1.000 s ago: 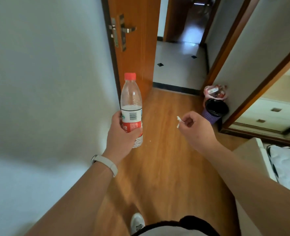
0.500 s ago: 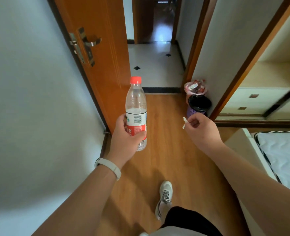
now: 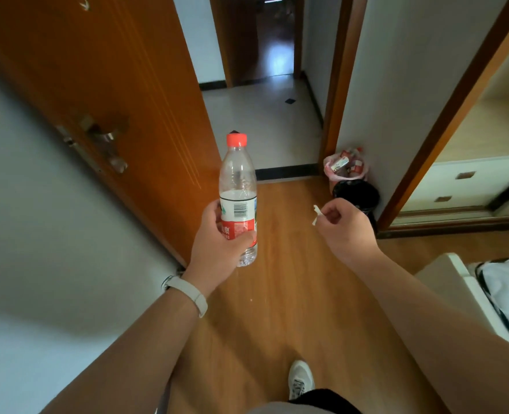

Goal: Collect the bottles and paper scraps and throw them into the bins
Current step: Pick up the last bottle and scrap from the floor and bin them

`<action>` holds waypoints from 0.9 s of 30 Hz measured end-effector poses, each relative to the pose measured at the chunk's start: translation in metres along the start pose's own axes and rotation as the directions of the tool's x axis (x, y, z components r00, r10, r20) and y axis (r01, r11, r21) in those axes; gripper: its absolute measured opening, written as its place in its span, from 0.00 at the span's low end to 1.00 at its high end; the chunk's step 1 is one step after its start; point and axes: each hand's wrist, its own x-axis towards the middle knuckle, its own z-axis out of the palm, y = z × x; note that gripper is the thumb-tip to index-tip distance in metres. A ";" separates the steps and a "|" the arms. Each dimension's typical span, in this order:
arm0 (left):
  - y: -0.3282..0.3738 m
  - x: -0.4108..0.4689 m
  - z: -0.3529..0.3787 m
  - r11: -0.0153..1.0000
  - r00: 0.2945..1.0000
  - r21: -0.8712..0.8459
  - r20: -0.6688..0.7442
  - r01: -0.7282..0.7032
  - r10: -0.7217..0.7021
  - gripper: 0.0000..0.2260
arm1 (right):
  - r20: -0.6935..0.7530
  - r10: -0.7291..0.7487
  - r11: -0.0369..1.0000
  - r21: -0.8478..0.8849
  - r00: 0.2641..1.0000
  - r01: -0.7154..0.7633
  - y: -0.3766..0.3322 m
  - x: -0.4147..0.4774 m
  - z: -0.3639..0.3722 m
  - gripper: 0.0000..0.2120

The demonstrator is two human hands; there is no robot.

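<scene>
My left hand (image 3: pixel 220 243) grips a clear plastic bottle (image 3: pixel 237 186) with a red cap and a red-and-white label, held upright in front of me. My right hand (image 3: pixel 345 228) pinches a small white paper scrap (image 3: pixel 316 215) between thumb and fingers. Two bins stand against the wall by the doorway: a dark bin with a black liner (image 3: pixel 356 192), partly hidden behind my right hand, and behind it a bin with a pink liner (image 3: pixel 331 173) holding wrappers and rubbish.
An open orange wooden door (image 3: pixel 121 94) stands to the left. A tiled hallway (image 3: pixel 262 127) lies beyond the threshold. A bed corner (image 3: pixel 504 291) is at the right, with a wardrobe with drawers (image 3: pixel 462 180) beyond it. My shoe (image 3: pixel 300 379) is on the wooden floor.
I have walked forward toward the doorway, so the bins and door appear closer. Both hands keep their hold on the bottle and the scrap.
</scene>
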 end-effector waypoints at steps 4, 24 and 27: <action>0.011 0.044 0.023 1.000 1.000 -0.002 0.022 -0.007 0.007 0.35 | -0.032 0.010 1.000 0.013 0.999 -0.010 0.002 0.046 -0.011 0.03; 0.006 0.308 0.054 0.995 0.969 -0.099 0.242 -0.021 0.045 0.33 | -0.213 0.160 0.979 -0.092 0.964 -0.183 -0.015 0.241 0.028 0.02; 0.006 0.365 0.049 0.991 0.961 -0.137 0.271 -0.010 0.047 0.35 | -0.236 0.183 0.971 -0.108 0.954 -0.213 -0.037 0.283 0.046 0.03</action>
